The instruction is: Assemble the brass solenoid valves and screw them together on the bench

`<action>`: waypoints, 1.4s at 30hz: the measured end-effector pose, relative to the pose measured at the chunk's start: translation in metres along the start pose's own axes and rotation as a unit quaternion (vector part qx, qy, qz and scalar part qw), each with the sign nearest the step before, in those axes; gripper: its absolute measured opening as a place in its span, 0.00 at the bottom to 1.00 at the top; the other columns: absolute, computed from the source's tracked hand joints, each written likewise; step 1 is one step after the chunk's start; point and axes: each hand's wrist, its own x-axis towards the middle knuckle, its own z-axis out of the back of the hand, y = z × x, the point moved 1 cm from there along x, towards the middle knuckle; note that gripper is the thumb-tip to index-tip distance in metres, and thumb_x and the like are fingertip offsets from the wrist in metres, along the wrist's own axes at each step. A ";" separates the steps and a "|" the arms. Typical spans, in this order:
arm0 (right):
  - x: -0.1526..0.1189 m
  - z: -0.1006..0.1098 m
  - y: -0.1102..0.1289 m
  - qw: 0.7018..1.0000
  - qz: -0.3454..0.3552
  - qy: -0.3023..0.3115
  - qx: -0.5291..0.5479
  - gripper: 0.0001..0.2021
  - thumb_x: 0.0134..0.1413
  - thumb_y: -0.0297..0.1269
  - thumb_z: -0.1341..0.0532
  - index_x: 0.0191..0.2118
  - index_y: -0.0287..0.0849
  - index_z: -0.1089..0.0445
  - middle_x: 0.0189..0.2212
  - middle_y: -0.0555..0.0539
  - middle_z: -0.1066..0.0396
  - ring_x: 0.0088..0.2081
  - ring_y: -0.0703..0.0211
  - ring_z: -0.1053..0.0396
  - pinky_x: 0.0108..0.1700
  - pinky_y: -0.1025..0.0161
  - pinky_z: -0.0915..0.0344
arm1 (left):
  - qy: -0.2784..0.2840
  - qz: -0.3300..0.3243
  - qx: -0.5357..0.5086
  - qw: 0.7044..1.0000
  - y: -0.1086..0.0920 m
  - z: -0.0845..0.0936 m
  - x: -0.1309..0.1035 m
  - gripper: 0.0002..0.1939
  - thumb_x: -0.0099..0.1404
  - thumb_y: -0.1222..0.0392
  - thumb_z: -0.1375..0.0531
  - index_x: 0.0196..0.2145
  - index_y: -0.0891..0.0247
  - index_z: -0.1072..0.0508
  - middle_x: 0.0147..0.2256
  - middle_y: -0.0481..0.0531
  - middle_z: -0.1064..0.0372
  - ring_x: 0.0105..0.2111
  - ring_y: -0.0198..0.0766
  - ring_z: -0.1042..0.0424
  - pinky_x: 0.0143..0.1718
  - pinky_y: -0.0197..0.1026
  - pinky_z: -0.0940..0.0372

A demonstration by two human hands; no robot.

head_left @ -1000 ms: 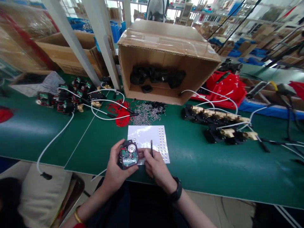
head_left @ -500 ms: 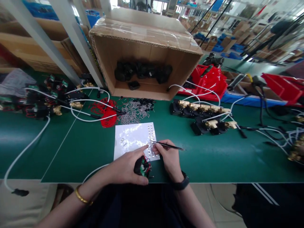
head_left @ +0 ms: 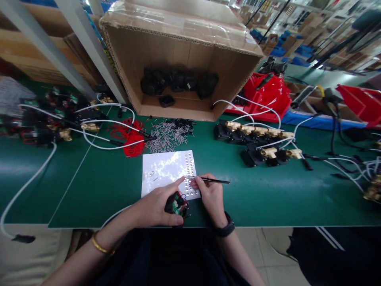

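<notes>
My left hand point(head_left: 156, 206) is wrapped round a black housing with a green circuit board and red wires point(head_left: 178, 205). Its index finger reaches onto a white sheet point(head_left: 162, 169), beside rows of small shiny round pieces point(head_left: 188, 169) along the sheet's right side. Between the fingertips of my right hand point(head_left: 210, 196) is a pair of dark tweezers point(head_left: 212, 180). The tweezer tips point left, over those round pieces and close to my left index fingertip. Whether the tips grip a piece is too small to tell.
Behind the sheet lie a pile of small metal pins point(head_left: 166, 137) and red wire bundles point(head_left: 133, 143). An open cardboard box point(head_left: 184, 43) stands at the back, holding black parts. Black units with brass fittings point(head_left: 258, 133) sit right; wired assemblies point(head_left: 44, 127) crowd the left.
The camera view has shifted slightly. My left index fingertip has moved up along the round pieces, closer to the tweezer tips. Both hands keep their holds.
</notes>
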 end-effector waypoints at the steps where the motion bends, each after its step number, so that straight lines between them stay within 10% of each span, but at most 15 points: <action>1: 0.000 0.001 0.001 1.000 -0.001 0.005 0.001 0.13 0.51 0.45 0.40 0.29 0.39 0.35 0.23 0.46 0.27 0.25 0.59 0.28 0.29 0.65 0.30 | -0.002 -0.003 -0.004 1.000 0.001 0.000 0.000 0.47 0.54 0.42 0.39 0.63 0.63 0.58 0.62 0.58 0.56 0.60 0.50 0.49 0.59 0.48 0.52; 8: -0.002 0.000 0.001 1.000 -0.001 0.011 0.002 0.11 0.53 0.44 0.40 0.33 0.40 0.36 0.26 0.46 0.27 0.28 0.59 0.27 0.31 0.64 0.31 | -0.055 -0.011 -0.125 0.991 0.002 -0.002 -0.007 0.46 0.51 0.41 0.38 0.61 0.61 0.50 0.58 0.58 0.45 0.56 0.52 0.43 0.57 0.51 0.48; 18: -0.012 0.002 0.016 0.960 -0.074 -0.010 0.270 0.14 0.45 0.40 0.33 0.33 0.40 0.37 0.31 0.42 0.25 0.35 0.54 0.25 0.35 0.63 0.29 | -0.358 -0.004 -0.134 0.924 0.009 -0.010 -0.014 0.36 0.47 0.55 0.31 0.51 0.58 0.42 0.52 0.58 0.45 0.54 0.50 0.41 0.56 0.51 0.46; 23: -0.020 -0.007 0.047 0.915 -0.112 0.085 0.378 0.12 0.47 0.40 0.34 0.32 0.41 0.37 0.30 0.43 0.25 0.37 0.56 0.26 0.41 0.60 0.30 | -0.372 -0.002 -0.168 0.913 0.023 -0.024 -0.005 0.35 0.49 0.62 0.33 0.52 0.59 0.45 0.52 0.57 0.43 0.53 0.49 0.39 0.56 0.51 0.46; 42: -0.024 -0.029 0.050 0.950 -0.080 0.059 0.295 0.10 0.43 0.38 0.32 0.29 0.39 0.32 0.34 0.45 0.26 0.39 0.56 0.29 0.45 0.60 0.38 | -0.378 0.009 -0.168 0.910 0.023 -0.023 -0.003 0.37 0.46 0.61 0.30 0.51 0.58 0.43 0.51 0.56 0.42 0.53 0.50 0.39 0.56 0.52 0.45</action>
